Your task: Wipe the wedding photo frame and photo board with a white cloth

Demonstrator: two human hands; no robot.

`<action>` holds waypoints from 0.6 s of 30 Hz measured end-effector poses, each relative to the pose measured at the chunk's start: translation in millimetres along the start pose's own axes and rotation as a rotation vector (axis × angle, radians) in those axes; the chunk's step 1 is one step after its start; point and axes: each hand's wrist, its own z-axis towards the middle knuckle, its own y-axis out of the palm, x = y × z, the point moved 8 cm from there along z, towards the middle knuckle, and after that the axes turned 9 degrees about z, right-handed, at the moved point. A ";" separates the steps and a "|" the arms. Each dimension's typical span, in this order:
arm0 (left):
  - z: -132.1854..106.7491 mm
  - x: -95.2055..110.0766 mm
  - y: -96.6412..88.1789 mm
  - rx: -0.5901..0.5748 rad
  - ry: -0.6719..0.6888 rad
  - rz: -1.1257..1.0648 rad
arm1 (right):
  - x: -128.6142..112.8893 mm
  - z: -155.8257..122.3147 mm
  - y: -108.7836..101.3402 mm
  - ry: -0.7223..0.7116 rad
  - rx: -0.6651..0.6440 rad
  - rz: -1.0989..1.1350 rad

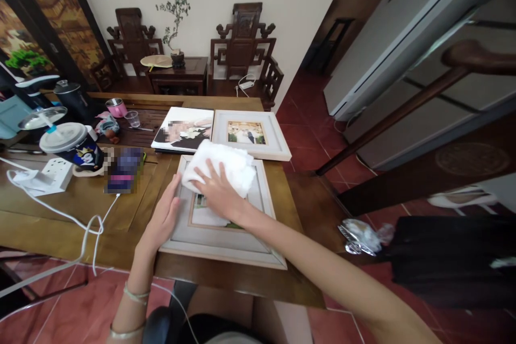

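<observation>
A white-framed picture (226, 242) lies flat on the wooden table (72, 209) in front of me. My left hand (161, 220) rests against the frame's left edge, fingers flat along it. My right hand (217, 188) lies palm down, fingers spread, on a folded white cloth (229, 164) that sits on the frame's upper part. Behind it lie a second white-framed picture (252, 134) and a frameless photo print (183, 129).
On the table's left stand a lidded cup (72, 145), a white power strip (54, 172) with cables, a phone (124, 169), a pink cup (116, 106) and a kettle (70, 94). Carved chairs (244, 48) line the wall. A crumpled wrapper (360, 236) lies on a dark bench at right.
</observation>
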 end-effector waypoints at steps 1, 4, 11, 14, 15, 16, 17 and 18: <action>-0.1 0.4 -0.9 0.013 0.008 -0.011 | -6.6 4.7 -2.6 -0.034 -0.001 -0.001; -0.1 -0.4 -2.0 0.040 0.020 -0.054 | -32.0 -0.2 -7.5 -0.135 -0.049 0.008; 3.2 -5.4 4.4 -0.019 0.009 0.001 | -76.5 -75.3 -5.9 -0.304 -0.300 0.169; 5.8 -4.2 8.1 -0.044 0.022 0.112 | -61.1 -105.0 -8.6 -0.199 -0.352 0.233; 6.5 -3.7 9.0 -0.045 0.029 0.135 | -52.2 -113.6 -10.8 -0.152 -0.361 0.250; 7.0 -3.4 9.8 -0.041 0.033 0.152 | -43.2 -121.6 -13.0 -0.108 -0.375 0.261; 7.3 -3.5 10.4 -0.036 0.033 0.166 | -34.9 -128.5 -14.9 -0.071 -0.395 0.267; 7.6 -4.0 11.0 -0.030 0.031 0.177 | -28.4 -133.8 -16.6 -0.045 -0.415 0.268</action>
